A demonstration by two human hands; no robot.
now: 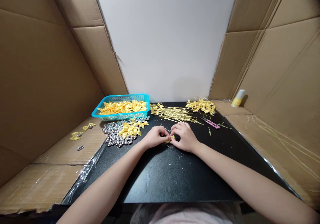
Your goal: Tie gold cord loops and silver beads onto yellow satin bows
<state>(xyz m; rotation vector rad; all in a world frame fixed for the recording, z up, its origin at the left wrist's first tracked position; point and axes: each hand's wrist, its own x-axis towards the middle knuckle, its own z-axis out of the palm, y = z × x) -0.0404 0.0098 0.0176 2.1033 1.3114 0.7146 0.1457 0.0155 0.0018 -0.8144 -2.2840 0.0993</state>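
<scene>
My left hand (155, 137) and my right hand (184, 137) meet over the middle of the black table (162, 174). Both pinch a small yellow ribbon bow (171, 137) held between their fingertips. A thin gold string seems to run from the bow, but it is too fine to follow. Left of my left hand lies a heap of silver beads (113, 134) with several yellow bows (131, 128) on top of it.
A turquoise basket (123, 116) full of yellow bows stands at the back left. Cut gold strings (176, 113), a pile of finished bows (202, 105) and pink scissors (212, 123) lie behind my hands. Cardboard walls close in both sides. A thread spool (238, 98) stands far right.
</scene>
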